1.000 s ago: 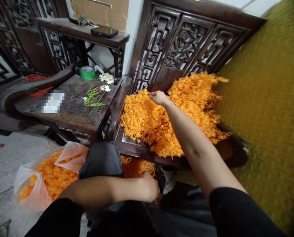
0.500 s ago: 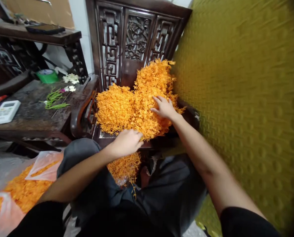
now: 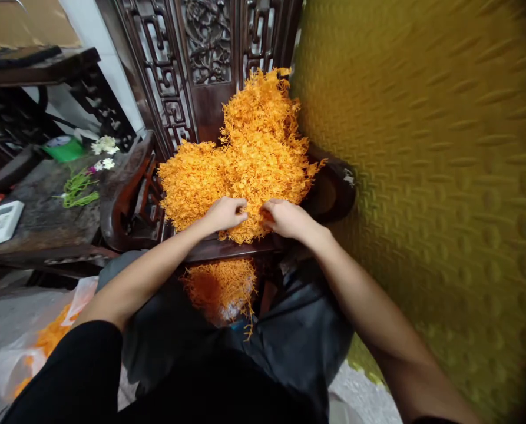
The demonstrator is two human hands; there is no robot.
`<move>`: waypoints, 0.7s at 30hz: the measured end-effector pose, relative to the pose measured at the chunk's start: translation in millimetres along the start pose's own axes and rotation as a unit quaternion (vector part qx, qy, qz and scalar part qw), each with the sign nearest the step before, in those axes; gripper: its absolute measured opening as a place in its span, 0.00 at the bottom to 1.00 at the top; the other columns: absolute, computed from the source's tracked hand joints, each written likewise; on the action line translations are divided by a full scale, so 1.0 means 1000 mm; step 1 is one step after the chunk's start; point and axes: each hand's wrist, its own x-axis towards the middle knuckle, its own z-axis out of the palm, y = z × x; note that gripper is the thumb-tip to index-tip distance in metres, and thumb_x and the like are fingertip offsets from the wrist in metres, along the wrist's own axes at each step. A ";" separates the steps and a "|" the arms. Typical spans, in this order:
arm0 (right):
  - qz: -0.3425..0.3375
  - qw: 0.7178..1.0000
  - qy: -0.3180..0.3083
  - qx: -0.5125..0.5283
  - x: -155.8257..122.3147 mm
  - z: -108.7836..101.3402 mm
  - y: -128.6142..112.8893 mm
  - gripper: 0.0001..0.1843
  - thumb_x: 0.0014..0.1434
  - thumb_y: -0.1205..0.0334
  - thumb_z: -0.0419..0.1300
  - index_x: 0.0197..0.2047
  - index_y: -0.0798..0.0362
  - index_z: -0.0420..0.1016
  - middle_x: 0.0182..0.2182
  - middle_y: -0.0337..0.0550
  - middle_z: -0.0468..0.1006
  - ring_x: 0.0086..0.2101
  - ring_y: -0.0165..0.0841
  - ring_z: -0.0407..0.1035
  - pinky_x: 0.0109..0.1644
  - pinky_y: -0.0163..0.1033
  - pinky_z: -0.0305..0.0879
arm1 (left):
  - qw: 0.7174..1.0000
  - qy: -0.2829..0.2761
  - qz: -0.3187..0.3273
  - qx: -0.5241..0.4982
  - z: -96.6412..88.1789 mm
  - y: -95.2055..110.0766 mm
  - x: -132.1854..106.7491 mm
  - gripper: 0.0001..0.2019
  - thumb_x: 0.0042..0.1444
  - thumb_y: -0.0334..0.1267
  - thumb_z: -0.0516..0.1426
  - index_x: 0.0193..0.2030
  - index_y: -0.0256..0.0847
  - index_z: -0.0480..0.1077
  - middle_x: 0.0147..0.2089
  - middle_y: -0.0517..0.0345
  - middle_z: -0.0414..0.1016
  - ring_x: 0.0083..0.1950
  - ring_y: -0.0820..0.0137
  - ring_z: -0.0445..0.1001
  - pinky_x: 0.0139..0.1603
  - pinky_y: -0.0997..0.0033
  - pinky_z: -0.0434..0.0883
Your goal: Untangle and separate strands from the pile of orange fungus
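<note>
A: Well, start big. What fills the right side?

B: A yellow-green cushion (image 3: 422, 176), upright, its bumpy cover blurred. It stands right against the chair (image 3: 209, 53), a dark wooden one with a carved back.

A: And on the chair?

B: An orange heap (image 3: 254, 153) of fine, stringy bits. It covers the seat and climbs the carved back, touching the cushion on its right edge.

A: Where are the hands?

B: Both at the near edge of the heap, close together. The left hand (image 3: 225, 213) has its fingers curled into the strands, pinching some. The right hand (image 3: 284, 218) is just beside it, fingers bent down into the same patch; how much it grasps I cannot tell, since the strands hide the fingertips.

A: Anything below the seat?

B: A smaller orange clump (image 3: 221, 288) sits between the person's knees, over dark trousers.

A: And to the left?

B: A low dark table (image 3: 37, 218), well apart from the hands. On it lie a white remote (image 3: 0, 222), some green stems (image 3: 75, 189), a few white flowers (image 3: 103, 144) and a green tape roll (image 3: 63, 148). On the floor at lower left, a clear bag (image 3: 28, 347) holds more orange strands.
</note>
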 end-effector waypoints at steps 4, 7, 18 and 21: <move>0.015 0.999 0.045 0.023 -0.009 0.028 0.003 0.17 0.65 0.63 0.63 0.55 0.59 0.75 0.51 0.61 0.81 0.50 0.52 0.74 0.53 0.52 0.70 | 0.991 0.044 0.051 -0.119 -0.012 -0.001 0.004 0.08 0.59 0.39 0.57 0.31 0.41 0.73 0.30 0.61 0.75 0.33 0.70 0.70 0.38 0.66 0.65; 0.029 0.995 0.080 0.051 -0.003 0.029 0.010 0.21 0.68 0.62 0.59 0.62 0.59 0.70 0.48 0.57 0.81 0.49 0.47 0.75 0.55 0.50 0.70 | 0.970 0.097 0.083 -0.206 -0.013 0.003 0.007 0.07 0.59 0.40 0.59 0.31 0.41 0.73 0.32 0.60 0.77 0.35 0.70 0.72 0.42 0.65 0.68; -0.035 0.989 0.122 0.082 0.030 -0.046 0.037 0.18 0.60 0.70 0.62 0.54 0.53 0.80 0.50 0.52 0.76 0.50 0.45 0.74 0.61 0.49 0.69 | 0.952 0.276 -0.069 -0.109 -0.029 0.004 0.050 0.24 0.65 0.48 0.60 0.63 0.39 0.71 0.65 0.41 0.71 0.68 0.51 0.68 0.68 0.45 0.66; 0.010 0.978 0.202 0.047 0.068 -0.057 0.033 0.17 0.66 0.63 0.57 0.55 0.55 0.79 0.51 0.57 0.78 0.53 0.50 0.72 0.63 0.55 0.68 | 0.964 0.164 -0.174 -0.118 -0.018 0.005 0.070 0.41 0.59 0.50 0.65 0.74 0.35 0.57 0.73 0.32 0.61 0.72 0.43 0.63 0.68 0.43 0.66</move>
